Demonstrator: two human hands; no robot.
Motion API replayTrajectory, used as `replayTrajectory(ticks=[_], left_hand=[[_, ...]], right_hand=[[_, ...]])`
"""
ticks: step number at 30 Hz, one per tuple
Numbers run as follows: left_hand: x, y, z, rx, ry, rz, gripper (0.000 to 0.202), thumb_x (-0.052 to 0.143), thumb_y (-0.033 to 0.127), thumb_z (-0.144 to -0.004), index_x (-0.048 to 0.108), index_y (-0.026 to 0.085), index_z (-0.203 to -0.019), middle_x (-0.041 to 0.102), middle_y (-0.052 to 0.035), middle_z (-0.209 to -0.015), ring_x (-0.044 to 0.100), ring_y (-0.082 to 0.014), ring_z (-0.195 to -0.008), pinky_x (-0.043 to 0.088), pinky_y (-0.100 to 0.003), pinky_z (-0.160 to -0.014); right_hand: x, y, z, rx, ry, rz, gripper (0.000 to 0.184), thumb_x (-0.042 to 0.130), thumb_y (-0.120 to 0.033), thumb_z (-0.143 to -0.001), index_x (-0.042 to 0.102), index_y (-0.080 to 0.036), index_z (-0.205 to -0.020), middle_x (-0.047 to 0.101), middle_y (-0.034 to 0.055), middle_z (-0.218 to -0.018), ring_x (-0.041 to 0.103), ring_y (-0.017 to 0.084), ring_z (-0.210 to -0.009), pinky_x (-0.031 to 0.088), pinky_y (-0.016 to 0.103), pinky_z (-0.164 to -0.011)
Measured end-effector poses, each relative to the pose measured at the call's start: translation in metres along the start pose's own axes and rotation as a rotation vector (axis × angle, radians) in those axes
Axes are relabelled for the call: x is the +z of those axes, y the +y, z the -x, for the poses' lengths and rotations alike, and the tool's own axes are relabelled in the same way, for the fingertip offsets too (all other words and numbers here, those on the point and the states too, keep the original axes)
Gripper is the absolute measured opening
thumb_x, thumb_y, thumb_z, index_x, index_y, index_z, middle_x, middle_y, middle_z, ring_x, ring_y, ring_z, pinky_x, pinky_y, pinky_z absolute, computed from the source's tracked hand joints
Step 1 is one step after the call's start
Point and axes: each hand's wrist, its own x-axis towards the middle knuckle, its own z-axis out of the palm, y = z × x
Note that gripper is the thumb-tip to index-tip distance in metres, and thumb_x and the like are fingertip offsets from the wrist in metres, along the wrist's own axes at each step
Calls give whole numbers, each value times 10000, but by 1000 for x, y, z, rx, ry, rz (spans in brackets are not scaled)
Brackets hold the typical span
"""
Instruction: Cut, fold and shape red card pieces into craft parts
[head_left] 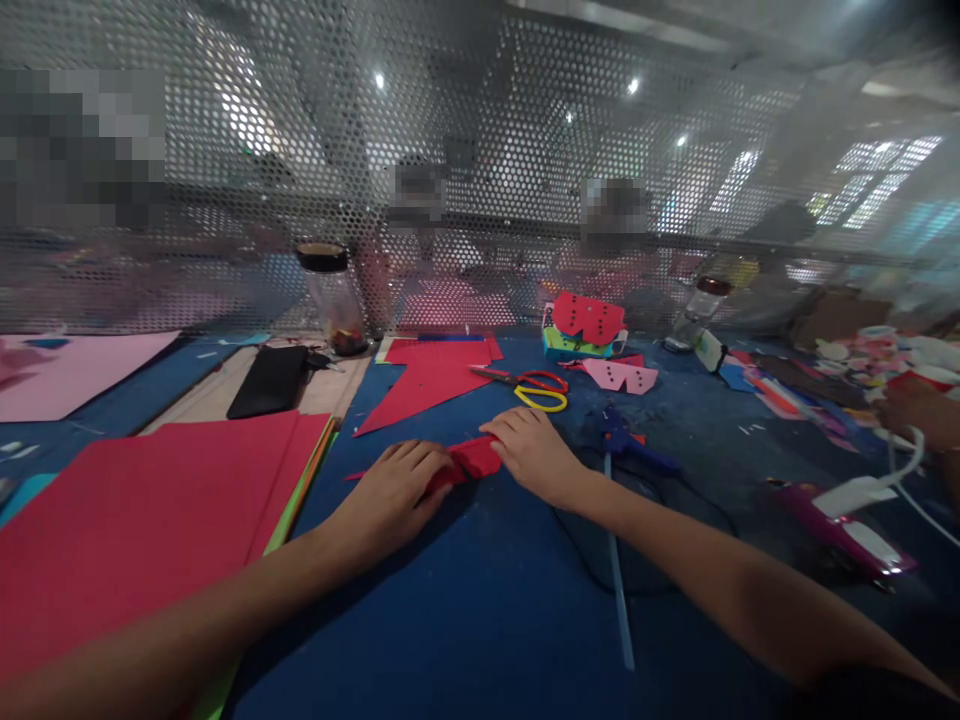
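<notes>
On the blue table top, a small folded piece of red paper [477, 458] lies between my two hands. My left hand [401, 490] is closed over its left end, fingers curled on it. The fingertips of my right hand [536, 452] pinch its right end. Parts of the paper are hidden under my fingers. Just beyond are larger cut red sheets [424, 385] and scissors [541, 388] with one red and one yellow handle loop. To the right of my right hand lies a blue glue gun [634, 442], with a pale glue stick [619, 570] pointing toward me.
Large red sheets [165, 500] are stacked at left, near a black pouch [268, 382] and a glass jar [336, 300]. Red and pink dotted paper pieces [589, 318] stand at the back by a perforated metal screen [495, 150]. A magenta device [847, 530] and another person's hand [922, 412] are at right.
</notes>
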Motion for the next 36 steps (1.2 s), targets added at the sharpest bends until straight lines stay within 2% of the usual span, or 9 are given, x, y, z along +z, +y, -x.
replayTrajectory(ticks=[4,10,14,20,23,27,32,36], left_hand=[[1,-4,0,74,60,-70,183,474,195,-1029,628,181,-1127,704,-86,-1138,620,-264,-1066,481,-429,-929],[3,-8,-1,144,106,-166,206,453,198,-1043,651,162,-1090,724,-85,-1065,645,-261,-984,485,-420,-876],[1,-8,-1,121,87,-138,201,478,213,-1036,660,168,-1109,728,-83,-1065,659,-262,-996,491,-423,-879],[0,-7,1,63,29,-36,184,541,255,-1019,657,197,-1149,725,-82,-1131,656,-262,-1074,502,-439,-933],[-1,-8,1,69,59,-14,195,585,269,-999,643,203,-1173,712,-86,-1193,649,-267,-1102,514,-445,-937],[-4,-7,0,93,128,-1,220,591,258,-997,619,206,-1209,684,-91,-1252,626,-259,-1149,521,-439,-961],[-7,-6,0,137,223,-33,196,575,234,-1005,635,205,-1189,701,-84,-1183,624,-249,-1131,516,-429,-967],[-9,-4,-3,144,231,-64,190,574,210,-1002,639,193,-1180,711,-86,-1142,631,-246,-1094,516,-417,-944]], right_hand=[[-6,-3,-3,60,-2,-41,192,618,-200,-973,670,-183,-1157,678,88,-1132,559,250,-1096,381,409,-977],[-7,-5,-8,125,-48,-139,91,661,-191,-947,703,-213,-1024,667,29,-1012,589,190,-984,392,339,-894],[-5,-4,-9,178,-71,-192,86,713,-260,-924,696,-192,-973,645,47,-1013,578,205,-991,385,354,-900],[-8,-4,-11,286,-111,-352,84,722,-197,-873,654,-184,-825,631,28,-892,570,169,-835,394,305,-777],[-11,-4,-12,362,-126,-464,70,697,-193,-867,638,-189,-831,641,9,-813,576,153,-739,394,289,-704],[-16,-1,-12,431,-108,-655,108,674,-223,-882,617,-188,-967,655,3,-830,613,144,-765,447,265,-708],[-24,-5,-9,450,-116,-834,96,639,-205,-884,609,-167,-967,661,22,-888,626,136,-801,482,266,-751],[-28,-13,-6,448,-131,-909,94,616,-202,-887,621,-166,-973,674,29,-912,628,143,-816,486,288,-781]])
